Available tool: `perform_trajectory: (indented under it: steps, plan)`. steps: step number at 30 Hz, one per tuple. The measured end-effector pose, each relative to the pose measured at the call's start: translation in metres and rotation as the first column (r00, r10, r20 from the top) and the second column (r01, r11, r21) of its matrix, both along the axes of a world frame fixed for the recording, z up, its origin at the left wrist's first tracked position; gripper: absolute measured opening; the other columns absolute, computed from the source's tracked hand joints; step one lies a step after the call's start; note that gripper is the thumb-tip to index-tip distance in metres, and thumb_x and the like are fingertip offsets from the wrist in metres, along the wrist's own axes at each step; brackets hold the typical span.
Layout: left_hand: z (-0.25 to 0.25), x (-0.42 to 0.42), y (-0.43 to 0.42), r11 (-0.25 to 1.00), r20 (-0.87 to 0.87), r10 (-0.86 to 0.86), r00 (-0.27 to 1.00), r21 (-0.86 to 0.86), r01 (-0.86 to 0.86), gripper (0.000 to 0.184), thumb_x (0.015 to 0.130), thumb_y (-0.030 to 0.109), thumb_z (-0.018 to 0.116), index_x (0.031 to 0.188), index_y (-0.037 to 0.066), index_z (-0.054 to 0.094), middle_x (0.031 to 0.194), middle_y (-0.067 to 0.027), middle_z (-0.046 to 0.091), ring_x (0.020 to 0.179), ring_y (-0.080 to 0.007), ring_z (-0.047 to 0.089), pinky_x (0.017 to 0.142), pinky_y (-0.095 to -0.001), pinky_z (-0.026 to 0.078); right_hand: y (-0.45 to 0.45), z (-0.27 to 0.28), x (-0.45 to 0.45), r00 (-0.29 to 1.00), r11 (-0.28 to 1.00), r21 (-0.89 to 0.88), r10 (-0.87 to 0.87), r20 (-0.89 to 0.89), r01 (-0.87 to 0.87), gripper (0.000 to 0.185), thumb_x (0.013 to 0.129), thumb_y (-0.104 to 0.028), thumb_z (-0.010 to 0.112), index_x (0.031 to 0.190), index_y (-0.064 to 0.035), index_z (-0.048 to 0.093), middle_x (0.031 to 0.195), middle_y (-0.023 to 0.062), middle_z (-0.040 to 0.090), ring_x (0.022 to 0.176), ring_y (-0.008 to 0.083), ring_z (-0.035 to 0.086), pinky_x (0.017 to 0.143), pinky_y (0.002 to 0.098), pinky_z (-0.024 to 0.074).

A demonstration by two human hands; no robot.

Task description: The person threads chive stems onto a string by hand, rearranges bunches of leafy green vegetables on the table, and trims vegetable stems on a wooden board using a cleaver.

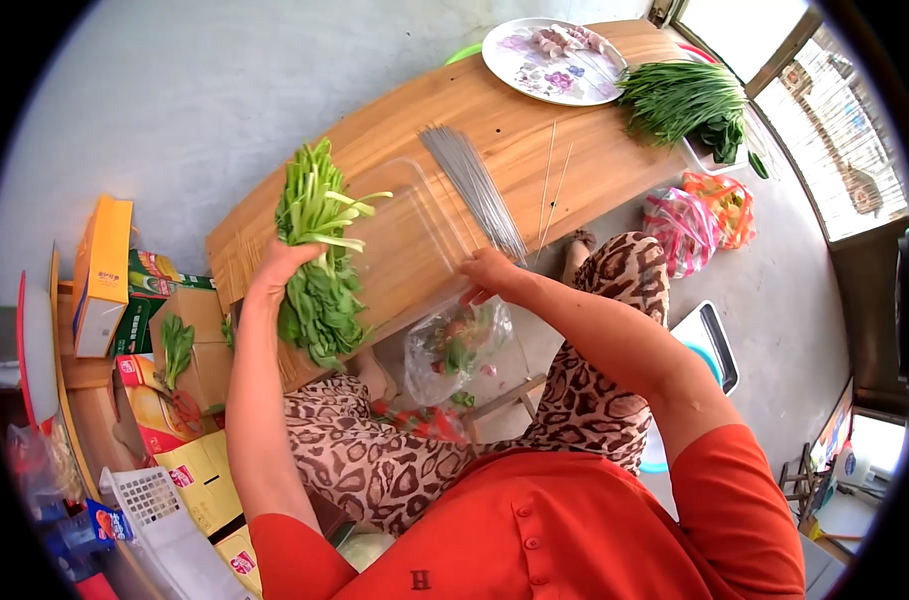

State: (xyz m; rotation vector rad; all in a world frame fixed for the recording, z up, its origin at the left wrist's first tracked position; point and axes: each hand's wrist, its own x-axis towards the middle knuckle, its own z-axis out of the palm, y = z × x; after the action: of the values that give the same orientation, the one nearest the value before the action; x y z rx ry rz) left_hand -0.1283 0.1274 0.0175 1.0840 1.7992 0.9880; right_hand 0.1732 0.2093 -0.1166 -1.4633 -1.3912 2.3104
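Note:
My left hand (292, 262) is closed around a bunch of leafy greens (319, 300), stems up and leaves hanging down over the left end of the wooden table. Beside the greens on the tabletop lies a clear plastic container (399, 225), its near part overhanging the front edge. At that container's right near corner is my right hand (489, 274), fingers curled on the rim. Just beyond it lies a bundle of thin metal skewers (474, 185).
A floral plate (554, 62) with meat pieces and a heap of long green chives (682, 100) stand at the table's far end. A clear bag (456, 340) hangs below the front edge. Striped bags (682, 230) sit on the floor; boxes (102, 275) stand left.

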Motion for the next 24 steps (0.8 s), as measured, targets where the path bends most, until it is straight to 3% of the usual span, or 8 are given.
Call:
perform_trajectory:
  steps: [2,6,8,11,15,19,22,24]
  plan:
    - [0.019,-0.007,-0.018,0.998,0.103,0.062,0.993,0.006,-0.063,0.04,0.072,0.005,0.072,0.111,0.004,0.063,0.101,-0.0033,0.066,0.089,-0.0152,0.061,0.081,-0.0293,0.048,-0.001,-0.009,-0.003,1.0,1.0,0.0,-0.025,-0.019,0.025,0.027,0.091,-0.018,0.052,0.104,0.0058,0.054,0.088,0.0153,0.06,0.067,0.0326,0.069,0.047,0.0343,0.0538]
    - [0.043,-0.037,-0.055,0.999,-0.028,0.031,0.999,0.025,-0.03,0.043,0.072,0.004,0.072,0.114,0.004,0.061,0.101,-0.0039,0.066,0.09,-0.0158,0.062,0.081,-0.0304,0.048,-0.005,0.0,-0.002,0.988,0.989,0.008,-0.145,-0.055,0.146,0.019,0.09,-0.013,0.05,0.092,0.0051,0.055,0.078,0.0138,0.059,0.066,0.0353,0.069,0.046,0.0344,0.0539]
    - [0.058,-0.039,-0.071,0.996,-0.04,0.066,0.997,0.063,-0.063,0.042,0.072,0.003,0.073,0.112,0.003,0.062,0.1,-0.0044,0.067,0.089,-0.0157,0.062,0.081,-0.0301,0.048,0.003,-0.001,0.0,0.99,0.992,0.027,-0.122,-0.073,0.125,0.022,0.088,-0.012,0.052,0.099,0.0073,0.054,0.085,0.0208,0.063,0.066,0.034,0.07,0.05,0.0387,0.0563]
    - [0.075,-0.051,-0.092,0.996,-0.042,0.08,0.996,0.032,-0.079,0.039,0.072,0.003,0.073,0.11,0.002,0.062,0.098,-0.0049,0.067,0.088,-0.0154,0.063,0.081,-0.0284,0.049,0.017,-0.01,0.0,0.99,0.945,0.299,-0.144,0.007,0.135,0.021,0.088,-0.016,0.052,0.1,0.0006,0.056,0.083,0.019,0.067,0.065,0.0269,0.07,0.054,0.0386,0.0559]
    - [0.09,-0.034,-0.1,0.998,-0.19,0.064,0.98,-0.015,-0.068,0.044,0.071,0.005,0.075,0.112,0.001,0.06,0.1,-0.0068,0.066,0.088,-0.0146,0.062,0.08,-0.0303,0.049,0.043,0.004,0.011,0.942,0.937,0.125,-0.311,-0.122,0.326,0.021,0.089,-0.013,0.045,0.101,0.0027,0.052,0.089,0.017,0.063,0.071,0.031,0.07,0.048,0.0366,0.0547]
    - [0.065,-0.023,-0.093,0.999,-0.167,0.034,0.985,0.003,-0.034,0.054,0.068,0.008,0.079,0.117,0.0,0.057,0.102,-0.0072,0.066,0.092,-0.016,0.063,0.082,-0.0318,0.049,0.091,0.012,0.035,0.913,0.894,0.195,-0.378,-0.155,0.403,0.022,0.09,-0.011,0.044,0.106,0.0042,0.048,0.09,0.0143,0.06,0.07,0.0325,0.07,0.049,0.0357,0.0551]
    - [0.025,-0.025,-0.08,0.989,-0.116,-0.041,0.992,-0.149,0.024,0.052,0.064,0.011,0.082,0.111,0.002,0.061,0.102,-0.0061,0.067,0.092,-0.0171,0.063,0.082,-0.0323,0.049,0.115,0.036,0.051,0.891,0.853,0.262,-0.415,-0.183,0.451,0.018,0.092,-0.012,0.042,0.098,0.0038,0.048,0.084,0.0179,0.064,0.071,0.0305,0.07,0.052,0.0329,0.0585]
    - [0.013,-0.004,-0.068,0.968,-0.337,-0.16,0.928,-0.239,0.08,0.048,0.064,0.024,0.081,0.104,0.002,0.064,0.094,-0.012,0.069,0.085,-0.0218,0.067,0.078,-0.0351,0.053,0.128,0.043,0.057,0.884,0.845,0.264,-0.425,-0.195,0.465,0.019,0.092,-0.01,0.04,0.1,0.0065,0.046,0.088,0.0223,0.065,0.074,0.0313,0.07,0.054,0.0319,0.0588]
